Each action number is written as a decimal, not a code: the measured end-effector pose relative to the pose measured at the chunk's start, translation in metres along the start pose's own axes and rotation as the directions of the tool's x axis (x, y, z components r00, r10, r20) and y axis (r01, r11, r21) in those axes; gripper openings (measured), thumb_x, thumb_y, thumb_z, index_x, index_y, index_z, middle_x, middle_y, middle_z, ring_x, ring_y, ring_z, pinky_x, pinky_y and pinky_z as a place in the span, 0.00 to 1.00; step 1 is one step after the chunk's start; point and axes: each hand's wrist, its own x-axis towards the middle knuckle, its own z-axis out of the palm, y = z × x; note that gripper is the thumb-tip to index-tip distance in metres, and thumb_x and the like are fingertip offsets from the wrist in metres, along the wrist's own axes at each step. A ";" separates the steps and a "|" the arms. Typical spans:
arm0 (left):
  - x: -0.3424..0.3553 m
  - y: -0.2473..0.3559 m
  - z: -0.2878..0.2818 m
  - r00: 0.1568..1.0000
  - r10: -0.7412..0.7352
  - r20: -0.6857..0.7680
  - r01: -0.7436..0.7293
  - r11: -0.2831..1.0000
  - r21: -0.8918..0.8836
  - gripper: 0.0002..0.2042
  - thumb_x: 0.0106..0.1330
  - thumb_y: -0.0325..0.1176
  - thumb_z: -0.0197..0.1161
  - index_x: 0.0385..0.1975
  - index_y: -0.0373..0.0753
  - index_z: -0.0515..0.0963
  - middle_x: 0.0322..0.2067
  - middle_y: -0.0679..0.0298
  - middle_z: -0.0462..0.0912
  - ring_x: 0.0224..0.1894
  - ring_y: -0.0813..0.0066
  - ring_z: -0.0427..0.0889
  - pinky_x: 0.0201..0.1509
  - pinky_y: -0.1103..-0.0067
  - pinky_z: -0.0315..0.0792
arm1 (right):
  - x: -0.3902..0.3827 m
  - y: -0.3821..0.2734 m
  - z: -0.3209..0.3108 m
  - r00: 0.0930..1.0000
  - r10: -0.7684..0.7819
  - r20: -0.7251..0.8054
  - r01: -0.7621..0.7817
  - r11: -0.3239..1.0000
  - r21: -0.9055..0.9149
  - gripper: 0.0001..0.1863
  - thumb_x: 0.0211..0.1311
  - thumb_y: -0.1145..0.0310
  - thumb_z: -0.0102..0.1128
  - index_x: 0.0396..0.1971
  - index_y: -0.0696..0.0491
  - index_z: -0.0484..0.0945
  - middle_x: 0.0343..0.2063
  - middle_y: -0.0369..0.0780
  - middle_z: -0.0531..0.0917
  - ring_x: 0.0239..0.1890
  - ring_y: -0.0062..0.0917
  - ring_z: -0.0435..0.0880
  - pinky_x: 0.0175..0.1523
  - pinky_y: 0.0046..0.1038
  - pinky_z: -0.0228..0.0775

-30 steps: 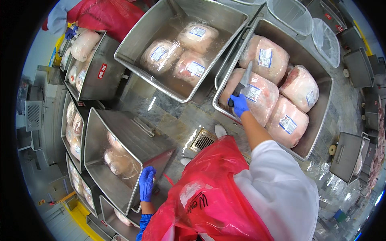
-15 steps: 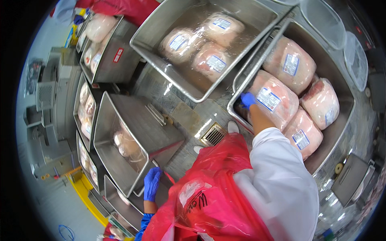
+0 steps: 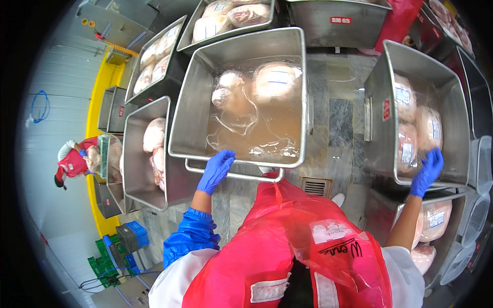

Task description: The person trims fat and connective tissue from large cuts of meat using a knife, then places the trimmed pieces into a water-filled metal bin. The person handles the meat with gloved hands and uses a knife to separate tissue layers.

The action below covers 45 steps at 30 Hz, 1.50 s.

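Note:
My left hand (image 3: 215,172), in a blue glove, is at the near rim of a steel tub (image 3: 177,131) in front of me. Its fingers stretch forward and nothing shows in them. Inside, a large wrapped piece of meat (image 3: 277,82) with a label and a smaller piece of meat (image 3: 228,91) lie in murky brown water. On the right, my right hand (image 3: 429,172), also gloved in blue, hangs over the near edge of another steel tub (image 3: 377,105). Its fingers are extended, close to labelled wrapped meat (image 3: 429,128) in that tub.
More steel tubs with meat stand along the left, such as one tub (image 3: 134,177), and at the back. A floor drain (image 3: 315,187) lies before my feet. Far left, a person (image 3: 74,161) in a red apron is beside a tub. Clear plastic bins (image 3: 481,167) line the right edge.
My view has turned left, bringing the left-side tub in front of me. My left hand has risen to its rim. My right hand has left the tub of several wrapped pieces for the water-filled one.

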 end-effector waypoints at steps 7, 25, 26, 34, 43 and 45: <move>0.115 -0.125 -0.085 0.993 0.060 -0.104 -0.058 0.998 0.022 0.11 0.55 0.33 0.57 0.37 0.37 0.75 0.35 0.56 0.78 0.39 0.64 0.77 0.46 0.73 0.69 | -0.178 -0.074 0.343 0.510 0.133 0.850 0.028 0.985 -0.171 0.17 0.54 0.68 0.56 0.45 0.54 0.72 0.37 0.42 0.76 0.38 0.25 0.75 0.45 0.26 0.68; 0.121 -0.257 -0.170 0.903 0.138 -0.408 0.055 0.903 0.426 0.09 0.48 0.21 0.58 0.30 0.40 0.74 0.29 0.60 0.77 0.35 0.60 0.74 0.42 0.70 0.68 | -0.243 0.135 0.714 0.227 0.018 0.974 0.566 0.811 -0.147 0.19 0.56 0.55 0.47 0.36 0.55 0.75 0.32 0.48 0.78 0.36 0.41 0.77 0.44 0.39 0.67; 0.115 -0.255 -0.171 0.905 0.094 -0.415 0.089 0.912 0.401 0.09 0.48 0.21 0.58 0.30 0.40 0.74 0.29 0.60 0.77 0.35 0.61 0.75 0.41 0.70 0.68 | -0.208 0.132 0.750 0.255 0.026 0.967 0.628 0.756 -0.186 0.21 0.56 0.52 0.48 0.40 0.53 0.74 0.36 0.49 0.77 0.41 0.41 0.76 0.47 0.38 0.66; 0.126 -0.251 -0.171 0.934 -0.004 -0.357 0.146 0.917 0.372 0.09 0.46 0.19 0.56 0.27 0.40 0.74 0.28 0.60 0.77 0.32 0.61 0.76 0.39 0.71 0.69 | -0.074 0.228 0.825 0.333 0.433 0.838 0.683 0.503 -0.531 0.31 0.55 0.42 0.45 0.46 0.55 0.72 0.47 0.49 0.74 0.49 0.43 0.72 0.54 0.40 0.61; 0.125 -0.247 -0.173 0.952 -0.074 -0.298 0.189 0.905 0.381 0.06 0.50 0.20 0.56 0.27 0.38 0.74 0.28 0.59 0.77 0.33 0.62 0.75 0.40 0.72 0.68 | -0.140 0.160 0.747 0.368 0.260 0.893 0.767 0.457 -0.449 0.30 0.49 0.39 0.51 0.44 0.47 0.73 0.48 0.44 0.71 0.51 0.42 0.68 0.47 0.51 0.62; 0.122 -0.246 -0.175 0.953 -0.082 -0.293 0.194 0.905 0.380 0.06 0.50 0.20 0.55 0.28 0.37 0.74 0.29 0.58 0.77 0.33 0.62 0.75 0.40 0.72 0.68 | -0.177 0.145 0.711 0.390 0.145 0.910 0.794 0.447 -0.411 0.27 0.47 0.42 0.54 0.42 0.47 0.73 0.43 0.42 0.72 0.48 0.41 0.68 0.44 0.48 0.63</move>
